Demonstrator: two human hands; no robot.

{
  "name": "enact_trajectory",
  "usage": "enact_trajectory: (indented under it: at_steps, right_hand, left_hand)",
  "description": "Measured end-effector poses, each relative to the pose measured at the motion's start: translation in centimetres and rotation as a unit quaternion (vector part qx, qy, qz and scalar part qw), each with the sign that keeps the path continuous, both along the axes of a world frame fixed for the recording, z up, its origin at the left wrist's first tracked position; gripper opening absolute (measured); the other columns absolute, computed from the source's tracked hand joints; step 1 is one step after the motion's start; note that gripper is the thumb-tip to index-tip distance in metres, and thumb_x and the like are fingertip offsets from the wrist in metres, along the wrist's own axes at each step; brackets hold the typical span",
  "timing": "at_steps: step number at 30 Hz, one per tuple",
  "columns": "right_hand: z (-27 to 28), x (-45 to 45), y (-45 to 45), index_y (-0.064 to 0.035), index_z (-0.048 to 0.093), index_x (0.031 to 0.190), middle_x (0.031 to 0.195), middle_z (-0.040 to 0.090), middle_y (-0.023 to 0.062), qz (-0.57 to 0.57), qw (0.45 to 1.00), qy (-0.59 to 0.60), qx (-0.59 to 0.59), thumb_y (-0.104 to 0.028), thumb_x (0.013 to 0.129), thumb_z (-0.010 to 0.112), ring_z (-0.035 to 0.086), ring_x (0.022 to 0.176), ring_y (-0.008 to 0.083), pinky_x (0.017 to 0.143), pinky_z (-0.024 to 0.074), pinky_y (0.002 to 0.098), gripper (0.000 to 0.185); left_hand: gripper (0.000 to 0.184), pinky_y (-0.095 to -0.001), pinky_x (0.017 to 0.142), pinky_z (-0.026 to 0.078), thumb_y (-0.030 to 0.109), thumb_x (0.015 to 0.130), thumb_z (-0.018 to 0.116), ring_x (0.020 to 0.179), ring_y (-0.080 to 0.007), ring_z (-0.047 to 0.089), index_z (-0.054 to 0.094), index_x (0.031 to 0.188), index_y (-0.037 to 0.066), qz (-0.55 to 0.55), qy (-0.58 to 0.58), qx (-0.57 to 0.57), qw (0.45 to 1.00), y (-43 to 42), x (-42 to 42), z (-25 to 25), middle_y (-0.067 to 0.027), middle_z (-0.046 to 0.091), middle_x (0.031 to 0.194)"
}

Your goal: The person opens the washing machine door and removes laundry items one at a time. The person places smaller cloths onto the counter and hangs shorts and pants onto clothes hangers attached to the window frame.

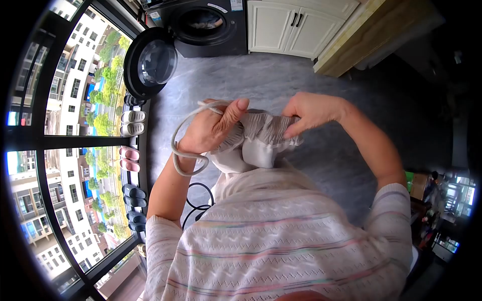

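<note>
On the grey floor (221, 80), an open washing machine (205, 39) holds laundry (211, 24); left hand (207, 129) and right hand (314, 111) grip a gathered garment (260, 134).

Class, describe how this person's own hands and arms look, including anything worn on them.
The bare left hand and bare right hand show no gloves, watch or bracelet. The uncovered forearms meet short, off-white knit sleeves: the left sleeve and right sleeve match the off-white openwork-knit top, which has thin pink, greenish and grey stripes.
</note>
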State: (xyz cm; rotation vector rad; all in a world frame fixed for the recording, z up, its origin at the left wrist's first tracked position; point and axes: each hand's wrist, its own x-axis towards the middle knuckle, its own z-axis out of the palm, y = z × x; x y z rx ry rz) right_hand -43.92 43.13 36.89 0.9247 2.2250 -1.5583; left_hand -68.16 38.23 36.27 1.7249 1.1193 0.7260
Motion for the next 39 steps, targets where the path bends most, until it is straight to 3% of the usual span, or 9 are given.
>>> enact_trajectory:
  at_steps: [9, 15, 21, 23, 25, 28, 34, 36, 39]
  right_hand:
    - [-0.4, 4.3, -1.5, -0.0040, 0.047, 0.060, 0.054, 0.047, 0.0086, -0.005, 0.954, 0.075, 0.289, -0.034, 0.077, 0.062, 0.050, 0.064, 0.0273, 0.061, 0.0401, 0.0401, 0.038]
    - [1.4, 4.5, -1.9, -0.0044, 0.053, 0.065, 0.059, 0.053, 0.0106, -0.027, 0.942, -0.146, 0.302, -0.032, 0.077, 0.061, 0.052, 0.068, 0.0316, 0.061, 0.0412, 0.0425, 0.031]
    - [0.7, 3.2, -1.1, -0.0106, 0.062, 0.097, 0.084, 0.063, 0.0050, 0.021, 0.916, -0.109, 0.386, -0.034, 0.069, 0.069, 0.054, 0.081, 0.0275, 0.068, 0.0423, 0.0357, 0.037]
    - [0.6, 0.2, -0.9, -0.0091, 0.053, 0.117, 0.097, 0.063, 0.0042, -0.048, 0.909, 0.114, 0.398, -0.030, 0.066, 0.072, 0.053, 0.093, 0.0274, 0.078, 0.0415, 0.0366, 0.058]
    - [-1.0, -3.5, -1.6, -0.0072, 0.050, 0.120, 0.097, 0.062, 0.0108, -0.099, 0.921, 0.286, 0.247, -0.034, 0.074, 0.068, 0.056, 0.094, 0.0268, 0.080, 0.0442, 0.0359, 0.056]
    - [-2.6, -5.4, -2.1, -0.0030, 0.054, 0.113, 0.092, 0.063, 0.0134, -0.218, 0.933, 0.282, 0.052, -0.031, 0.077, 0.067, 0.060, 0.087, 0.0244, 0.076, 0.0472, 0.0323, 0.047]
    - [-4.7, -6.5, -3.7, 0.0006, 0.063, 0.088, 0.077, 0.065, 0.0129, -0.237, 0.951, 0.190, 0.061, -0.030, 0.080, 0.064, 0.063, 0.073, 0.0178, 0.067, 0.0480, 0.0285, 0.032]
    - [-5.2, -6.5, -3.9, 0.0005, 0.064, 0.085, 0.074, 0.065, 0.0114, -0.243, 0.950, 0.192, 0.035, -0.031, 0.080, 0.064, 0.062, 0.070, 0.0169, 0.064, 0.0475, 0.0284, 0.032]
    - [-5.3, -6.5, -4.2, 0.0009, 0.065, 0.082, 0.070, 0.064, 0.0086, -0.230, 0.955, 0.185, -0.008, -0.033, 0.080, 0.065, 0.060, 0.064, 0.0147, 0.059, 0.0461, 0.0281, 0.034]
  left_hand:
    - [0.053, -0.0276, 0.059, 0.042, 0.045, 0.090, 0.045, 0.063, -0.0127, 0.046, 0.060, 0.082, -0.005, 0.106, 0.034, -0.052, 0.992, -0.6, -3.3, 0.3, -0.0067, 0.056, 0.064]
    - [0.057, -0.0267, 0.058, 0.043, 0.048, 0.089, 0.044, 0.062, -0.0124, 0.049, 0.061, 0.082, -0.006, 0.114, 0.058, -0.067, 0.989, -0.9, -4.0, 0.4, -0.0075, 0.057, 0.064]
    - [0.058, -0.0289, 0.059, 0.044, 0.050, 0.089, 0.042, 0.062, -0.0153, 0.052, 0.061, 0.082, -0.004, 0.053, -0.029, -0.143, 0.988, -0.1, -1.4, 0.0, -0.0076, 0.059, 0.067]
    - [0.054, -0.0258, 0.061, 0.045, 0.046, 0.090, 0.043, 0.066, -0.0125, 0.053, 0.063, 0.084, -0.004, -0.021, 0.013, -0.125, 0.992, 0.2, -0.2, 0.2, -0.0055, 0.061, 0.070]
    - [0.051, -0.0241, 0.064, 0.045, 0.042, 0.091, 0.043, 0.069, -0.0113, 0.054, 0.064, 0.086, -0.004, -0.063, -0.029, -0.109, 0.992, 0.6, 0.9, -0.2, -0.0053, 0.062, 0.073]
    - [0.046, -0.0239, 0.069, 0.045, 0.036, 0.094, 0.040, 0.075, -0.0121, 0.056, 0.062, 0.095, -0.004, -0.101, -0.139, -0.138, 0.975, 1.1, 1.2, -1.3, -0.0083, 0.063, 0.082]
    - [0.035, -0.0209, 0.069, 0.044, 0.029, 0.090, 0.053, 0.077, -0.0080, 0.055, 0.057, 0.098, -0.005, -0.083, -0.022, -0.249, 0.965, 0.7, -1.0, -1.8, -0.0065, 0.062, 0.088]
    - [0.030, -0.0203, 0.068, 0.044, 0.017, 0.083, 0.059, 0.076, -0.0077, 0.054, 0.053, 0.104, -0.003, -0.087, -0.128, -0.274, 0.949, -0.1, -1.6, -2.5, -0.0054, 0.061, 0.085]
    - [0.059, -0.0202, 0.069, 0.043, -0.003, 0.067, 0.060, 0.076, -0.0091, 0.055, 0.040, 0.122, 0.002, -0.095, -0.217, -0.311, 0.920, -0.5, -2.4, -2.5, -0.0048, 0.058, 0.085]
